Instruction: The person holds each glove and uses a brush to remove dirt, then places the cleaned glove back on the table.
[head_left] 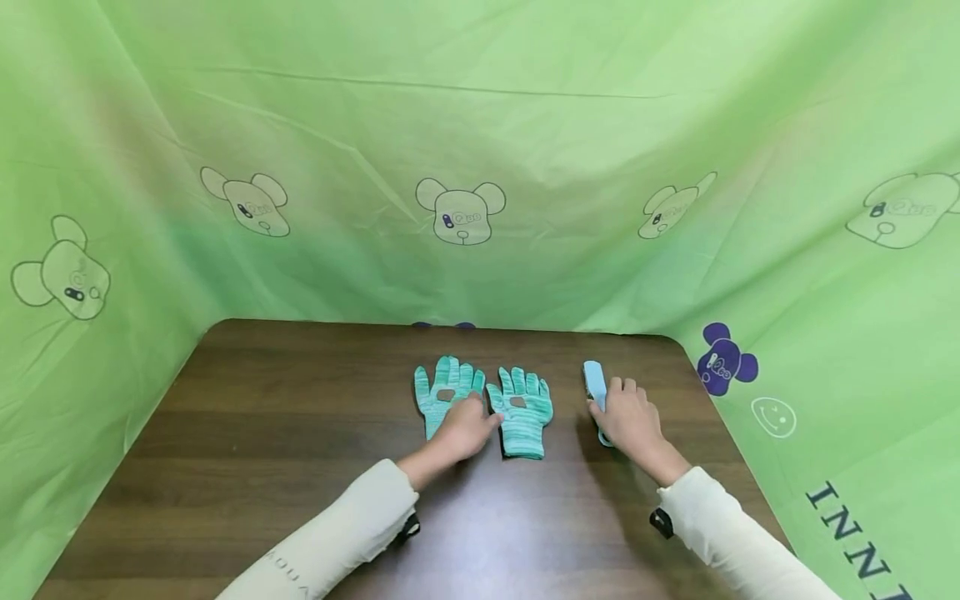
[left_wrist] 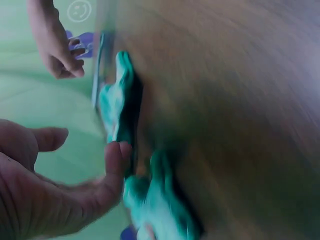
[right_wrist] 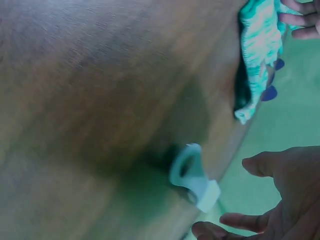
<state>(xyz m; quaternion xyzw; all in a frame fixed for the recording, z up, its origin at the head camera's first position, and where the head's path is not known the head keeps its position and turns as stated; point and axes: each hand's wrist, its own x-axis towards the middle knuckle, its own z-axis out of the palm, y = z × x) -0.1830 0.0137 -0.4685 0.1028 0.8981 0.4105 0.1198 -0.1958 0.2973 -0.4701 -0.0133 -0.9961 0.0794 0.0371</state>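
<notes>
Two teal-and-white striped knitted gloves lie flat side by side on the wooden table, the left glove (head_left: 432, 407) and the right glove (head_left: 522, 432). My left hand (head_left: 463, 428) hovers over the near right part of the left glove, covering some of it. In the left wrist view its thumb and fingers are apart, with nothing held. Over to the right, my right hand (head_left: 633, 423) is above and beside a long light-blue tool (head_left: 595, 382) with a looped end (right_wrist: 185, 167). Thumb and fingers are spread in the right wrist view, apart from the tool. The tool's kind is unclear.
The brown wooden table (head_left: 262, 433) has rounded far corners. A green cloth (head_left: 465, 283) printed with bear heads hangs behind it and along both sides. Each glove bears a small brownish patch (head_left: 517, 402).
</notes>
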